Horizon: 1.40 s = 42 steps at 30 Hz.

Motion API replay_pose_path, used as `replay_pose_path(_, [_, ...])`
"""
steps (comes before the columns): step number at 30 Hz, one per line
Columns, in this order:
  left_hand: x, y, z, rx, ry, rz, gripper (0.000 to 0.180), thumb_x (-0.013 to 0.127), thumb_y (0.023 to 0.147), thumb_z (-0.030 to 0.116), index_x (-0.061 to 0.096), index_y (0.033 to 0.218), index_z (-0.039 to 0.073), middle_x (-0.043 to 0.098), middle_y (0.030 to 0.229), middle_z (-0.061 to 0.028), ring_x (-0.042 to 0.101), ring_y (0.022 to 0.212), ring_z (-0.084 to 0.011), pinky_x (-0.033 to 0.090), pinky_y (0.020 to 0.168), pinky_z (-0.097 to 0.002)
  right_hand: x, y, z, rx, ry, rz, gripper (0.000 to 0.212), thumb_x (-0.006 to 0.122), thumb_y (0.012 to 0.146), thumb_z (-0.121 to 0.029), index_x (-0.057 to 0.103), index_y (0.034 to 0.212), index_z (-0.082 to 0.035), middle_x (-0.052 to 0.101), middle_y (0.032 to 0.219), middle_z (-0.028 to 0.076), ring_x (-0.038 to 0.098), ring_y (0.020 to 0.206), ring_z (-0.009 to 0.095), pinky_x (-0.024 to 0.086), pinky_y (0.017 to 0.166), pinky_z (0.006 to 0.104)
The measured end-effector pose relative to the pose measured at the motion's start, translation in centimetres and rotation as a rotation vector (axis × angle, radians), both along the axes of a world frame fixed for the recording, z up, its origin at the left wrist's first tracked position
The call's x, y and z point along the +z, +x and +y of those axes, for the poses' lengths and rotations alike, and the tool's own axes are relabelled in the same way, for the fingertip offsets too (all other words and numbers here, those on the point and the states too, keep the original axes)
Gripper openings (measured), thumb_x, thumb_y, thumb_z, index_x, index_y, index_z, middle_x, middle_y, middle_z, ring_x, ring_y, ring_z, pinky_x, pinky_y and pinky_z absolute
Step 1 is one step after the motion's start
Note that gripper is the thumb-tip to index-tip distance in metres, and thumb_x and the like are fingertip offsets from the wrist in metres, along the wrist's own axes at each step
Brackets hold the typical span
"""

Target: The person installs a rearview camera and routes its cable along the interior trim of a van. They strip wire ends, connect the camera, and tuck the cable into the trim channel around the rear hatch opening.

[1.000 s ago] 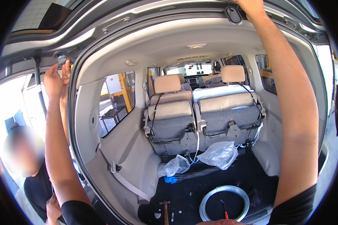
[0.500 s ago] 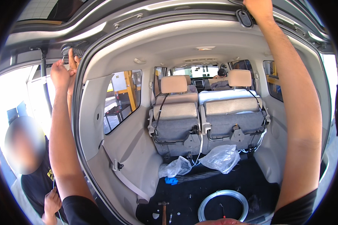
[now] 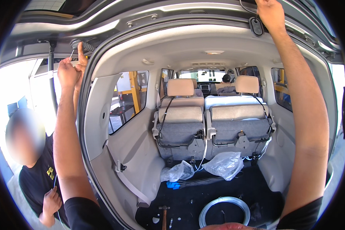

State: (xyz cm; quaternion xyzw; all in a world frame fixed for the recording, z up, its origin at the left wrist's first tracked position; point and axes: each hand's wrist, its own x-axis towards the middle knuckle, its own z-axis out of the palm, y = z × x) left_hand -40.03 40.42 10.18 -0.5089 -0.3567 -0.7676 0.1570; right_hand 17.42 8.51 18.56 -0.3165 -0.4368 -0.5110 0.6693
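High at the left, my left hand (image 3: 68,73) is closed in a pinch on a thin pale wire (image 3: 71,55). The wire points up to a black ribbed rubber boot (image 3: 87,46) between the raised tailgate and the car body. Another person's hand (image 3: 81,59) reaches up just behind mine, one finger at the boot; its arm is mostly hidden by my forearm. At the top right, my right hand (image 3: 273,17) is raised with bent fingers, cut off by the picture's edge. Beside it hangs a black oval part (image 3: 256,26) on a thin black cable.
A person in a dark shirt (image 3: 38,180) stands at the left, holding a thin white line (image 3: 56,180). A coil of silvery wire (image 3: 203,214), a hammer (image 3: 164,218) and plastic bags (image 3: 225,165) lie on the cargo floor behind the folded seats (image 3: 180,132). Someone sits in front.
My view has tilted a little, so the tailgate and both hands appear slightly lower and further right. Both hands keep their places at the boot and beside the oval part.
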Motion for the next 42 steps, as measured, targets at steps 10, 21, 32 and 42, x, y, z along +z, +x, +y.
replay_pose_path(10, [1.4, 0.9, -3.3, 0.287, 0.184, 0.342, 0.023, 0.055, 0.098, 0.011, 0.071, 0.114, 0.007, 0.073, 0.108, -0.0177, 0.070, 0.103, -0.0363, 0.054, 0.088, -0.0461, 0.8, 1.1, -0.4, -0.106, 0.091, -0.235, 0.022, 0.061, 0.090, -0.011, 0.071, 0.087, 0.008, 0.070, 0.076, 0.020, 0.065, 0.067, 0.034, 0.054, 0.067, 0.0446])
replay_pose_path(21, [0.3, 1.3, -3.8, 0.488, 0.010, 0.356, 0.028, 0.074, 0.081, 0.008, 0.070, 0.108, 0.007, 0.070, 0.108, -0.0164, 0.069, 0.103, -0.0356, 0.055, 0.089, -0.0468, 0.1, 0.5, -1.2, 0.362, -0.134, -0.129, 0.016, 0.072, 0.086, -0.006, 0.069, 0.081, 0.009, 0.065, 0.068, 0.013, 0.060, 0.054, 0.023, 0.050, 0.050, 0.0355])
replay_pose_path(32, [1.5, 1.4, -1.6, 0.284, 0.084, 0.279, 0.025, 0.058, 0.095, 0.014, 0.071, 0.116, 0.007, 0.069, 0.116, -0.0183, 0.066, 0.109, -0.0339, 0.052, 0.097, -0.0436, 0.1, 4.1, -0.7, 0.279, -0.131, 0.052, 0.034, 0.068, 0.100, -0.033, 0.075, 0.123, -0.009, 0.053, 0.073, -0.009, 0.043, 0.065, 0.001, 0.033, 0.062, 0.0188])
replay_pose_path(42, [-0.4, 9.8, -6.8, 0.394, 0.336, 0.195, 0.050, 0.067, 0.094, 0.032, 0.061, 0.136, 0.008, 0.053, 0.140, -0.0236, 0.044, 0.135, -0.0417, 0.035, 0.110, -0.0577, 1.2, 6.0, -0.2, 0.203, -0.194, 0.008, 0.038, 0.064, 0.101, -0.039, 0.073, 0.125, -0.012, 0.055, 0.070, -0.008, 0.043, 0.062, 0.002, 0.033, 0.061, 0.0212])
